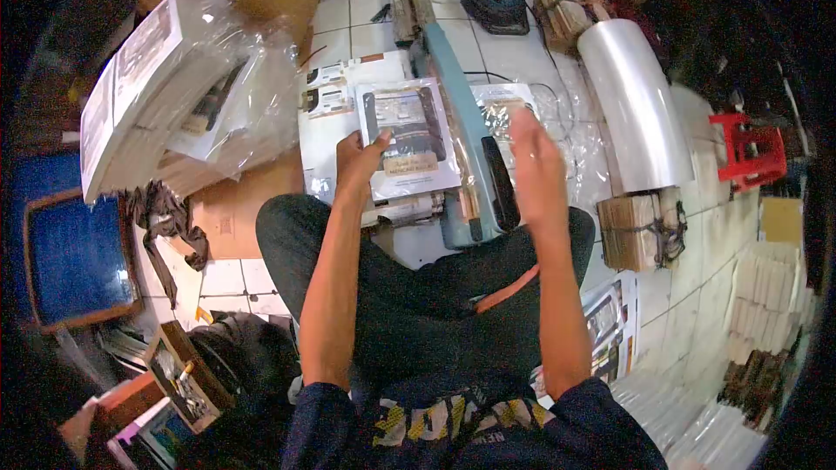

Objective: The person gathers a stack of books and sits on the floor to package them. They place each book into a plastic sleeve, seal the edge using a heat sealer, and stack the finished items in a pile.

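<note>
My left hand (361, 161) grips the left edge of a book (407, 135), thumb on top of its white cover with a dark picture. The book lies against the left side of a long light-blue bar sealer (461, 113). My right hand (537, 165) is raised beside the sealer's black handle (499, 183), on its right; motion blurs its fingers, so I cannot make out whether they hold anything. Beyond that hand, partly covered by it, lies another book (501, 94) among clear plastic film. More printed sheets (326, 122) lie under and left of the held book.
A tall, leaning stack of books (139, 96) with plastic film stands at left. To the right are a big roll of clear film (636, 104), a tied bundle (640, 231) and a red stool (749, 152). A blue panel (78, 244) lies at far left.
</note>
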`<action>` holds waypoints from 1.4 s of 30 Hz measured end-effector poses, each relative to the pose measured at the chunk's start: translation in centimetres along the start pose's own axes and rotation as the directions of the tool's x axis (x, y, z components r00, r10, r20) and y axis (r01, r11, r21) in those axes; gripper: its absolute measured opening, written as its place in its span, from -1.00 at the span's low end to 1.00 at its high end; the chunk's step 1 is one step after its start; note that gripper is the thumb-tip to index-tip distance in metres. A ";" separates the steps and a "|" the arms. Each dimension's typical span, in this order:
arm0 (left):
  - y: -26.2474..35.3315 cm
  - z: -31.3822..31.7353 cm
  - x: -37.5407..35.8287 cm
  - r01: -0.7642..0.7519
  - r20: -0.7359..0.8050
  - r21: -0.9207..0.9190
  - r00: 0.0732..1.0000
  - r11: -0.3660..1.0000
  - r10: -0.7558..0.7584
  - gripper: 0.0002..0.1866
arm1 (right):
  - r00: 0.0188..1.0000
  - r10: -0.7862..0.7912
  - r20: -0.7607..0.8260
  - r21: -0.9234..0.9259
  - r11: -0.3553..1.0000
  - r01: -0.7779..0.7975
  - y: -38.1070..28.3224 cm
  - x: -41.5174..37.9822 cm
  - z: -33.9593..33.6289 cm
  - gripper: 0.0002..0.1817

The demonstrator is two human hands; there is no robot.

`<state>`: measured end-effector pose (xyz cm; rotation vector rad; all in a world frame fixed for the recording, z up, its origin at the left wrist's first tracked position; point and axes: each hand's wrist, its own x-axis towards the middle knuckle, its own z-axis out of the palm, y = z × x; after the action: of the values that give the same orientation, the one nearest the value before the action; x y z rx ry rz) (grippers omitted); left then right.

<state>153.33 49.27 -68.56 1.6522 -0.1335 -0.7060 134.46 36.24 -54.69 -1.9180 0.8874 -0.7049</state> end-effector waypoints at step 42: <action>21.3 6.4 -23.8 -0.928 0.807 0.158 -0.075 -0.337 0.586 -0.55 | 0.873 -0.422 0.242 -0.601 0.642 0.477 -8.5 -11.7 -13.4 -0.33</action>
<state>137.21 50.18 -40.26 1.4812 -2.1700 0.4056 120.03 42.25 -42.62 -2.8463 0.6330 -0.6384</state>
